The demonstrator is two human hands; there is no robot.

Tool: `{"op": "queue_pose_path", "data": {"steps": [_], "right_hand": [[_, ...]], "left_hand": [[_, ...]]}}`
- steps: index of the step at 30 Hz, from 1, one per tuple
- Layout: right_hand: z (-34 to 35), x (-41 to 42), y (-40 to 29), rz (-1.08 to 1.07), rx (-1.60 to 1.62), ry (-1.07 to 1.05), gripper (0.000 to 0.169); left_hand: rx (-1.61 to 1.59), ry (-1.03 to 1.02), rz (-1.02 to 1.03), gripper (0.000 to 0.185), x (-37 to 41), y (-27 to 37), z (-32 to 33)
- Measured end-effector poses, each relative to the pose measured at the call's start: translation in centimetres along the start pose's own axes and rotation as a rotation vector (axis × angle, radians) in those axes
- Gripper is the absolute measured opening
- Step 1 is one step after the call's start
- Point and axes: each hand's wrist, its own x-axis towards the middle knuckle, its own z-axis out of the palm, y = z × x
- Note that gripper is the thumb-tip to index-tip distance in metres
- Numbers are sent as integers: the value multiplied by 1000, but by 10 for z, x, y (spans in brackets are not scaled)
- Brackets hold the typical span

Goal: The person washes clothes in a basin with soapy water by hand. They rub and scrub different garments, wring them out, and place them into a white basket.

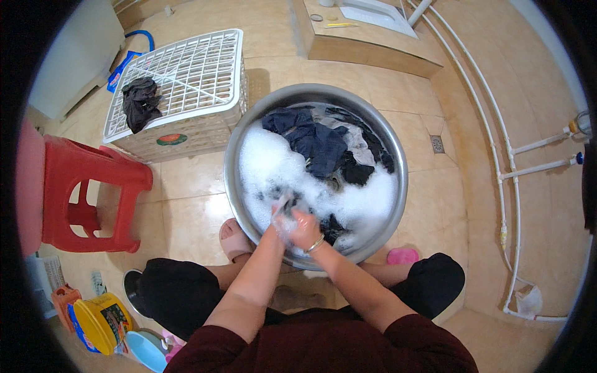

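Observation:
A large round metal basin (400,186) stands on the floor before me, holding white suds (273,156) and wet clothes. Both my hands are over the suds at its near side, with a dark wet cloth (291,203) between them. My left hand (281,217) is blurred and partly covered by foam; my right hand (305,228), with a bracelet at the wrist, grips the cloth beside it. Dark blue fabric (317,144), a light grey cloth (358,145) and black cloth lie bunched at the far side. Another black piece (332,228) shows just right of my right hand.
An upturned white plastic crate (196,74) with a dark cloth (140,103) on top stands at the upper left. A red plastic stool (123,170) is at the left. Lower left are a yellow bucket (100,321) and a light blue basin (147,352). White pipes (506,140) run along the right wall.

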Motion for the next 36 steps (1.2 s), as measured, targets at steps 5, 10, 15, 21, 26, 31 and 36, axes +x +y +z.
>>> {"op": "queue_pose_path", "data": {"steps": [5, 10, 15, 21, 26, 31, 36], "right_hand": [[-20, 47, 54, 638, 70, -139, 56], [-55, 62, 50, 719, 353, -528, 51], [-32, 30, 87, 367, 260, -14, 33], [-32, -6, -32, 153, 11, -146, 33], [-23, 9, -13, 218, 49, 5, 31], [-44, 45, 62, 456, 483, -17, 39], [-60, 27, 57, 257, 638, -222, 36]], "left_hand": [[353, 77, -108, 30, -44, 9, 60], [1356, -461, 178, 42, -44, -2, 55], [494, -209, -481, 39, -35, -13, 24], [62, -128, -287, 35, -30, 9, 14], [-194, -199, -113, 20, -19, -13, 0], [407, 20, -37, 46, -68, 10, 92], [967, -251, 23, 46, -61, 54, 103]]}}
